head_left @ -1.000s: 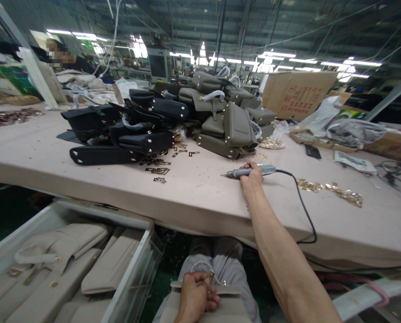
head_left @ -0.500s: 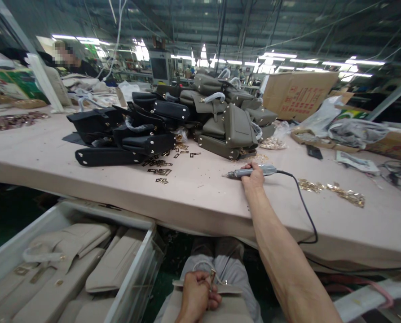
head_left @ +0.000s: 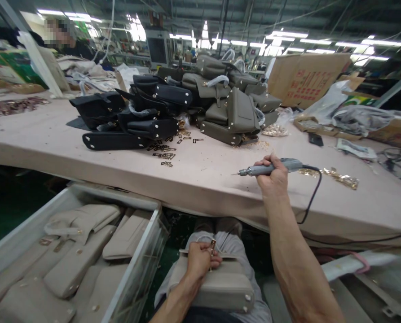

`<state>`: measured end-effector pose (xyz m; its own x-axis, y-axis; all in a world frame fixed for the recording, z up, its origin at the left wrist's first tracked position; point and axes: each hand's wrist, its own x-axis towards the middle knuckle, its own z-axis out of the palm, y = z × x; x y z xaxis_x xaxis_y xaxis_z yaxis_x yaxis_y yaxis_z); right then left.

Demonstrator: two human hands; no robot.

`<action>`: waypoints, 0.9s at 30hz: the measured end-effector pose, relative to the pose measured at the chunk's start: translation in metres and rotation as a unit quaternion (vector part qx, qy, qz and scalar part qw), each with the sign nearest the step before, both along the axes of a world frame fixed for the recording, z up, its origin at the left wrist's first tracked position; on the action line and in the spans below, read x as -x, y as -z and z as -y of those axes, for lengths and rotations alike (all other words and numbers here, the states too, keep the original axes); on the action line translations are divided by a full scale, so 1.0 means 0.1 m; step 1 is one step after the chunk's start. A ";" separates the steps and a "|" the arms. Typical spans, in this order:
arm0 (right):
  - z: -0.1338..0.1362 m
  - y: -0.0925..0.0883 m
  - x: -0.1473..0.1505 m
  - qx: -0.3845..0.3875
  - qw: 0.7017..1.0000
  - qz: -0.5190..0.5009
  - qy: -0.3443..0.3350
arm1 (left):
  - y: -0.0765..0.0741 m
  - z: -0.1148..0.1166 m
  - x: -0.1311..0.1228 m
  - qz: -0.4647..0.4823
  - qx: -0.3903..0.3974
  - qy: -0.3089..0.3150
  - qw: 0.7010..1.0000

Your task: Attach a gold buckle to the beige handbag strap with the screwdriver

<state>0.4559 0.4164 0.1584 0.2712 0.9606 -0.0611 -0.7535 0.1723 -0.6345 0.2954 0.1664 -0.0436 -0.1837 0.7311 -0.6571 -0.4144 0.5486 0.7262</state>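
Note:
My right hand is closed round a grey electric screwdriver and holds it lifted just above the pink table, tip pointing left, its black cord trailing off the table edge. My left hand rests on a beige handbag lying on my lap below the table. Its fingers pinch a small gold metal fitting at the bag's top edge.
Black handbags and olive handbags are piled mid-table, with loose gold buckles in front and more gold hardware at right. A clear bin of beige bags stands at lower left. Cardboard boxes and another person are behind.
My right hand has lifted the screwdriver off the table and drawn it nearer and to the right. The camera tilted down, so the bag on my lap shows more fully.

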 end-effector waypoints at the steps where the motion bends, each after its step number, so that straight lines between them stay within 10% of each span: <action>1: 0.18 0.01 -0.02 -0.002 1.000 -0.012 -0.013 | -0.02 0.01 -0.01 -0.001 0.003 0.003 1.000; 12: 1.86 0.97 0.26 0.078 0.988 0.132 0.010 | -0.09 0.09 0.00 0.051 0.014 0.009 0.999; 27: 2.06 1.26 0.57 0.058 0.980 0.190 0.026 | -0.16 0.08 0.00 0.049 0.021 0.010 0.999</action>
<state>0.3990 0.2108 0.0322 0.3447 0.9371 -0.0552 -0.4517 0.1141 -0.8848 0.2952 0.1586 -0.0280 -0.1018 0.7052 -0.7017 -0.4713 0.5869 0.6583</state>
